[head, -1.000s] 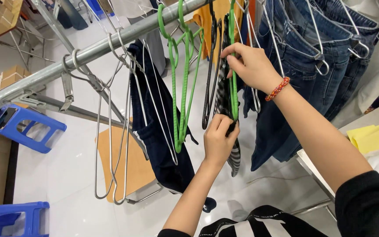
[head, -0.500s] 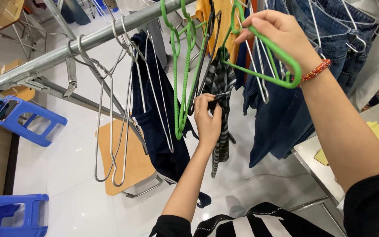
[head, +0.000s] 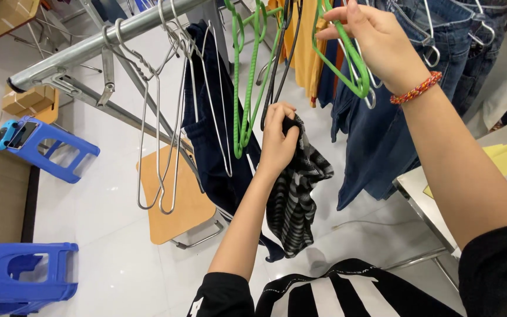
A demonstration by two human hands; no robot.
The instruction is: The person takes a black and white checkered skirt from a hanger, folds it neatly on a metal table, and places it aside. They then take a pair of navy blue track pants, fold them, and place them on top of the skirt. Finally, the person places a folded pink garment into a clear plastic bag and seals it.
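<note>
My left hand [head: 278, 140] grips the top of a black and grey striped garment [head: 296, 194], which hangs down limp below it. Raised at the upper right, my right hand [head: 377, 41] holds a green plastic hanger [head: 347, 61] free of the garment; a red beaded bracelet [head: 416, 89] circles that wrist. Both hands are in front of a metal clothes rail [head: 98, 44]. Two more green hangers [head: 243, 88] hang just left of my left hand.
Several bare wire hangers [head: 159, 135] and a dark navy garment [head: 209, 135] hang on the rail. Blue jeans [head: 394, 129] and a yellow garment [head: 305, 53] hang behind. Below stand a wooden chair [head: 174, 202], blue plastic stools [head: 48, 147] and a table edge [head: 423, 199].
My right hand has lifted the green hanger up and away to the right. The striped garment has come off it and now hangs from my left hand alone, lower than before.
</note>
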